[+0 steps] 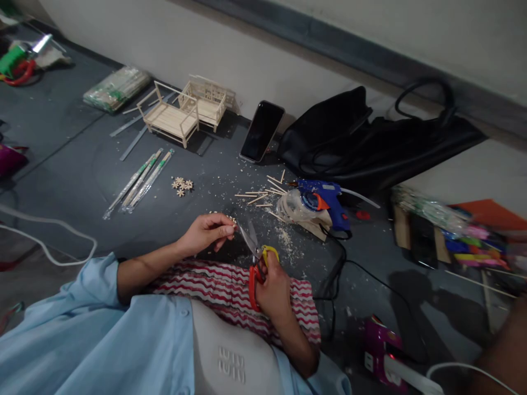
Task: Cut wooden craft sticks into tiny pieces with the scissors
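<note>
My right hand (274,288) is wrapped round the red and yellow handles of a pair of scissors (249,236), whose blades stand apart and point up and left. Close to the blade tips, my left hand (212,231) pinches a tiny pale wooden piece (234,221); its exact shape is too small to tell. Beyond the left hand lies a small cluster of flower-shaped wooden pieces (181,185). Thin wooden sticks (263,195) and pale crumbs are scattered ahead of the scissors.
Two miniature stick-built benches (173,120) stand near the wall, beside a propped phone (262,131). A blue glue gun (329,200) rests by a plastic bottle (294,206), its black cord running right. Wrapped sticks (140,181) lie left, a black bag (370,142) behind.
</note>
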`<move>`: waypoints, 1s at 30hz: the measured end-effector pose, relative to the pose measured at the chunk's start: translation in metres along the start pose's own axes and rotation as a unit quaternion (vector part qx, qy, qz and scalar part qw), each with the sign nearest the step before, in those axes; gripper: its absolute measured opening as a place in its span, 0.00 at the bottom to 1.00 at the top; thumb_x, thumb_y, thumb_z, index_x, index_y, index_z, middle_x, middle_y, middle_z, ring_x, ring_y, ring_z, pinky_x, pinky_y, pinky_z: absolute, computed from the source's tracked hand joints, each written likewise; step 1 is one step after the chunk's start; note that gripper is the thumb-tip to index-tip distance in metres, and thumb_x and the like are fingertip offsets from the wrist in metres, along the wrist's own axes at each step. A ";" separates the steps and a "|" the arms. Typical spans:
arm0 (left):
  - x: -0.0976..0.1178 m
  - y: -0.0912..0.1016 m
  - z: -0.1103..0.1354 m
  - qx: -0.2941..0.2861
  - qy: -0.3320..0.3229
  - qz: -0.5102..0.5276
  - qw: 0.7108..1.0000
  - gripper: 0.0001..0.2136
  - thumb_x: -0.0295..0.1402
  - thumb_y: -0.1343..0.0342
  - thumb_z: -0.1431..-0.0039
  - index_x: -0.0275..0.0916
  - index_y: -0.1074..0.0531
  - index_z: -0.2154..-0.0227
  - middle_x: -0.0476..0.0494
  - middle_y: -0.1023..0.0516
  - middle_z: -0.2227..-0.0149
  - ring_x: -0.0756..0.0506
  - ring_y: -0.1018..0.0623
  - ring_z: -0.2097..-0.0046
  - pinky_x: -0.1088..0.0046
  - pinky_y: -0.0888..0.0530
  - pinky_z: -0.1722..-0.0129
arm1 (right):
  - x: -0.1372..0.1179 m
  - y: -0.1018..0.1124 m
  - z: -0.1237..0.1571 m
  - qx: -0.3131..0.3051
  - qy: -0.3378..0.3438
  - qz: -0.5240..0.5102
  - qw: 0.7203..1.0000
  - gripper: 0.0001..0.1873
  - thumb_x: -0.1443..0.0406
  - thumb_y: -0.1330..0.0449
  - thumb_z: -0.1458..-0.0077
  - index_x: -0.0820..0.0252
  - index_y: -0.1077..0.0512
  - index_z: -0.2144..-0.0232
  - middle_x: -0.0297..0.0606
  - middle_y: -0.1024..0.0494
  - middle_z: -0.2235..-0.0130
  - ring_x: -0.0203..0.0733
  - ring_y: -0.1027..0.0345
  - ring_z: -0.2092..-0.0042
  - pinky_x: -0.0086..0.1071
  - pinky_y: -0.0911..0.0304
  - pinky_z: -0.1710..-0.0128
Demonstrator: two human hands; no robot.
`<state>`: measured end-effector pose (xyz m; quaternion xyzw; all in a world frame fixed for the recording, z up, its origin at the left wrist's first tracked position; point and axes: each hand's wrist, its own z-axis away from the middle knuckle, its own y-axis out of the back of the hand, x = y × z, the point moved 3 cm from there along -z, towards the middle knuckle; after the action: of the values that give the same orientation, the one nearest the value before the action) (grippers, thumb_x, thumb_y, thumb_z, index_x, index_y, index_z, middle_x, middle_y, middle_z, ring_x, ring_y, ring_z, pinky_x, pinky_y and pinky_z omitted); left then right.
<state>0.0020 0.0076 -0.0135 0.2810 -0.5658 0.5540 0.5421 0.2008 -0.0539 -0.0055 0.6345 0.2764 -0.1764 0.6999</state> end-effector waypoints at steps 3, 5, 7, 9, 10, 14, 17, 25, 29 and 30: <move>0.000 0.000 0.001 0.004 0.008 0.019 1.000 0.18 0.45 0.36 0.51 0.33 0.29 0.70 0.52 0.27 0.77 0.58 0.33 0.84 0.83 0.34 0.87 | 0.001 0.001 -0.001 0.003 0.005 -0.007 1.000 0.09 0.66 0.47 0.50 0.56 0.40 0.63 0.31 0.32 0.72 0.37 0.37 0.72 0.29 0.44 0.73; 0.000 0.001 0.001 0.006 0.012 0.023 1.000 0.18 0.45 0.35 0.52 0.33 0.30 0.71 0.53 0.27 0.78 0.58 0.33 0.85 0.83 0.34 0.87 | 0.000 0.001 -0.002 0.005 0.013 0.001 1.000 0.09 0.66 0.47 0.50 0.56 0.40 0.63 0.32 0.33 0.72 0.38 0.37 0.71 0.29 0.44 0.72; 0.001 0.001 0.000 0.010 0.013 0.021 1.000 0.18 0.45 0.35 0.53 0.33 0.30 0.71 0.53 0.27 0.78 0.57 0.32 0.85 0.82 0.34 0.87 | 0.000 0.001 -0.002 0.004 0.019 0.012 1.000 0.10 0.66 0.47 0.50 0.57 0.40 0.62 0.33 0.33 0.71 0.38 0.37 0.70 0.30 0.44 0.72; 0.002 0.002 -0.001 0.020 0.004 0.007 1.000 0.19 0.45 0.34 0.54 0.33 0.30 0.72 0.53 0.27 0.79 0.56 0.32 0.85 0.82 0.33 0.86 | -0.001 0.000 -0.001 -0.001 0.022 0.021 1.000 0.11 0.66 0.47 0.50 0.58 0.39 0.61 0.34 0.32 0.70 0.39 0.37 0.70 0.30 0.43 0.71; 0.003 0.002 -0.001 0.026 -0.003 -0.005 1.000 0.19 0.46 0.34 0.54 0.33 0.30 0.72 0.52 0.27 0.79 0.56 0.31 0.84 0.82 0.33 0.86 | -0.001 0.000 -0.001 -0.003 0.023 0.026 0.999 0.12 0.66 0.47 0.50 0.58 0.38 0.60 0.34 0.32 0.70 0.39 0.37 0.70 0.30 0.43 0.71; 0.006 0.000 0.001 0.043 -0.045 -0.077 0.995 0.16 0.44 0.36 0.52 0.33 0.28 0.71 0.54 0.29 0.81 0.56 0.30 0.83 0.83 0.34 0.83 | -0.003 0.000 -0.001 -0.008 0.032 0.048 0.998 0.13 0.66 0.47 0.50 0.59 0.37 0.59 0.35 0.31 0.70 0.40 0.37 0.70 0.31 0.43 0.71; 0.010 -0.003 0.005 0.049 -0.092 -0.175 0.979 0.09 0.37 0.40 0.47 0.35 0.25 0.69 0.52 0.27 0.79 0.56 0.29 0.82 0.83 0.33 0.81 | -0.006 0.000 -0.001 -0.008 0.040 0.060 0.997 0.12 0.65 0.47 0.50 0.59 0.37 0.60 0.36 0.31 0.69 0.40 0.37 0.69 0.31 0.43 0.70; 0.015 -0.007 0.011 0.057 -0.221 -0.362 0.904 0.06 0.29 0.45 0.48 0.38 0.22 0.69 0.45 0.18 0.69 0.50 0.21 0.69 0.78 0.28 0.68 | -0.009 -0.002 -0.002 -0.011 0.055 0.078 0.995 0.17 0.64 0.48 0.47 0.62 0.37 0.54 0.41 0.29 0.66 0.44 0.34 0.65 0.34 0.39 0.66; 0.014 -0.007 0.012 0.049 -0.249 -0.366 0.896 0.06 0.29 0.44 0.47 0.37 0.23 0.71 0.44 0.18 0.67 0.49 0.20 0.66 0.76 0.27 0.65 | -0.008 -0.004 -0.001 -0.017 0.040 0.078 0.996 0.18 0.63 0.48 0.47 0.62 0.37 0.54 0.41 0.28 0.66 0.45 0.33 0.65 0.35 0.38 0.66; 0.015 -0.008 0.012 0.044 -0.252 -0.367 0.894 0.06 0.29 0.44 0.46 0.37 0.23 0.70 0.44 0.18 0.67 0.49 0.20 0.66 0.76 0.26 0.64 | -0.008 -0.004 0.000 -0.023 0.030 0.074 0.997 0.17 0.63 0.48 0.47 0.62 0.37 0.54 0.41 0.28 0.67 0.45 0.33 0.66 0.34 0.39 0.67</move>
<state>0.0015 -0.0015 0.0050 0.6224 -0.5150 0.2509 0.5333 0.1922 -0.0555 -0.0042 0.6418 0.2540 -0.0984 0.7168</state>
